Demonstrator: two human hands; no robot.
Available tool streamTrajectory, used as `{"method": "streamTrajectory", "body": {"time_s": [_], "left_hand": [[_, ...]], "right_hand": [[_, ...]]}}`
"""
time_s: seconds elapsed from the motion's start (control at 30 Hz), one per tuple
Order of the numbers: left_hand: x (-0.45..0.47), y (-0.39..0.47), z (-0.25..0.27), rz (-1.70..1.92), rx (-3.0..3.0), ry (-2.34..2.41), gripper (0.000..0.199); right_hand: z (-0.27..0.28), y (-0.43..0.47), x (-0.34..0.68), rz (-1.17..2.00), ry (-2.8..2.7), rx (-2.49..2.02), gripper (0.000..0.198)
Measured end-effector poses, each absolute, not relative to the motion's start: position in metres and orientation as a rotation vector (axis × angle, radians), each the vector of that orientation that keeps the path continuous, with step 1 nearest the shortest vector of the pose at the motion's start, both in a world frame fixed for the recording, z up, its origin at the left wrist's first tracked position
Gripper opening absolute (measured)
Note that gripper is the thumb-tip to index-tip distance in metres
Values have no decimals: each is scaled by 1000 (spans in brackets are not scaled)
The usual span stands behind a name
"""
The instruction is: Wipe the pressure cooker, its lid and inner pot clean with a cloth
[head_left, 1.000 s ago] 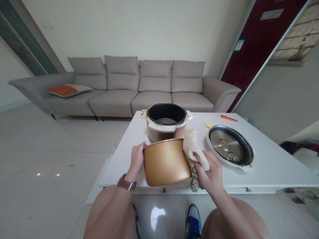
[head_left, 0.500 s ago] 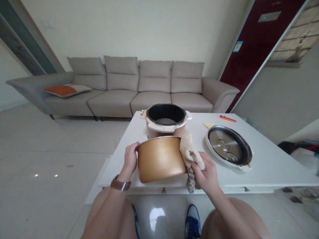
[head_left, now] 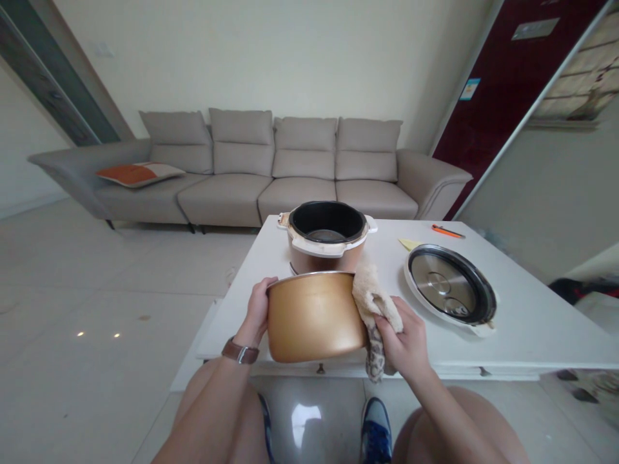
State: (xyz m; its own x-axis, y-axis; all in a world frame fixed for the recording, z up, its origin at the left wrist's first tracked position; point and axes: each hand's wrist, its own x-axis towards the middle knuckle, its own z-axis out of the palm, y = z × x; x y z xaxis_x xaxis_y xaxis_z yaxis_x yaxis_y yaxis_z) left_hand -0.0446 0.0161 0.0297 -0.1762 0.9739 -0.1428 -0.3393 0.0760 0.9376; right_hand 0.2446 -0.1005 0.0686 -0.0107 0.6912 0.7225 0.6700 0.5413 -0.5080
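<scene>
A gold inner pot [head_left: 314,317] is held slightly tilted above the near edge of the white table. My left hand [head_left: 260,309] grips its left rim, with the fingertips partly hidden. A cream, fluffy cloth [head_left: 372,299] with a patterned underside lies against the pot's right side, closed in my right hand [head_left: 406,335]. Just behind the pot stands the rice cooker body [head_left: 327,248], open on top with a dark inside. To the right, the round cooker lid [head_left: 447,283] rests with its metal inner face up.
The white table [head_left: 522,322] carries an orange utility knife [head_left: 447,231] and a small yellow piece [head_left: 409,244] near the lid. Beyond it stands a long grey sofa [head_left: 290,193] with an orange and white cushion [head_left: 139,174]. Drawer knobs line the table's front.
The view has shifted slightly left. The pot has come down a little and levelled somewhat, with both hands still on it and the cloth.
</scene>
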Motion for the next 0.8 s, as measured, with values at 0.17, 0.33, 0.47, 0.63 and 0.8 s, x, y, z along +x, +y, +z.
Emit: {"method": "streamTrajectory", "body": {"time_s": [0.17,0.33,0.47,0.63,0.8], "left_hand": [[-20,13,18,1426,794,1072,28],[-1,18,12,1512,931,1135,27],[-7,20,16,1521,995,1174,25],[-22,13,18,1546,1100,1268,28],[-27,12,17,1550,1044,1324,28]], "right_hand": [[73,-101,253,-71,-1660,-1168,15],[75,-102,263,-130,-1621,-1200,14],[74,-104,263,-134,-1624,-1188,14],[76,-108,256,-147,-1686,-1119,17],[81,-109,249,-101,-1717,-1078,15]]}}
